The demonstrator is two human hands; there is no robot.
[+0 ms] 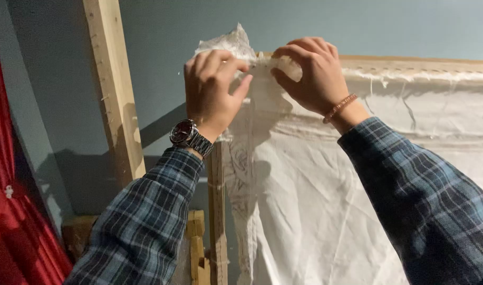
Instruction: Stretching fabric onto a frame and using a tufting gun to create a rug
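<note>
left hand (212, 87): fingers pinch canvas (326, 200) corner, 12 o'clock
right hand (310, 74): fingers pressing canvas edge on frame (421, 63)
post (115, 100): 9 o'clock

Both hands work at the top corner of a wooden frame (421, 63): the left hand (212, 87) pinches the white canvas (326, 200), the right hand (310, 71) presses it against the bar.

Top corner of wooden frame (410, 62) hidden behind both hands. Canvas (326, 211) cut off at right and bottom edges. Red curtain (9, 221) cropped at left. Fingertips of right hand (310, 71) buried in cloth.
</note>
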